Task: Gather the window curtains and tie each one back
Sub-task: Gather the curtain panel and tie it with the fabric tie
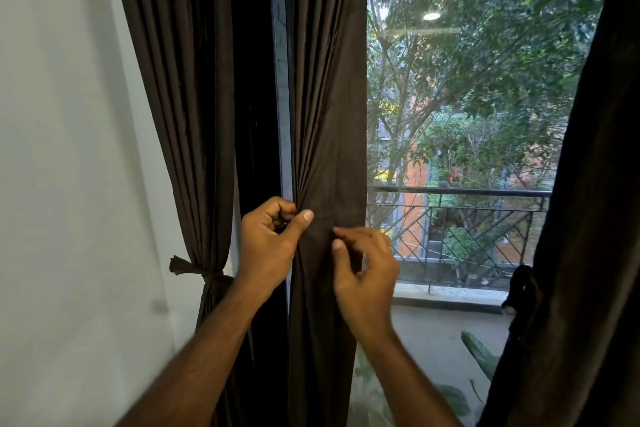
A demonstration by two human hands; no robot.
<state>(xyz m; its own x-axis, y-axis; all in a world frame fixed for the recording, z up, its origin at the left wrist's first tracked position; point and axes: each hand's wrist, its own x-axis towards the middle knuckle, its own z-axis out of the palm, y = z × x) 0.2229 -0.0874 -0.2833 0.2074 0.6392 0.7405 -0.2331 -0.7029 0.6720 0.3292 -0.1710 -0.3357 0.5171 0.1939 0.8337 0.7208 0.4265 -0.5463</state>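
Curtains, three counted, all of dark brown woven cloth with a faint sheen, hung in long vertical pleats.

Item 1: middle curtain [325,135], gathered into a narrow column directly at the hands. Its left edge is gripped by the left hand [268,246], fingers curled round the bunched folds and thumb laid flat on the cloth. Its right part is pinched by the right hand [365,269] between thumb and curled fingers, just beside the left hand and slightly lower. Small stitched marks are seen down the flat front panel above the hands.

Item 2: left curtain [183,97], to the left of the left hand, drawn in at the waist by one tie-back [194,270] of the same brown cloth, knotted, with a short flared end standing out toward the wall [62,149]. The wall is smooth and white.

Item 3: right curtain [585,218], well apart to the right of the right hand, hanging in heavy soft folds; a dark cloth bundle is seen against its inner edge, but what it is cannot be told.

Window glass [467,97], one pane in view between items 1 and 3, smooth and reflective, a round lamp mirrored in it. Behind it, one balcony railing [460,218] of dark metal bars with diagonal bracing, and trees beyond.
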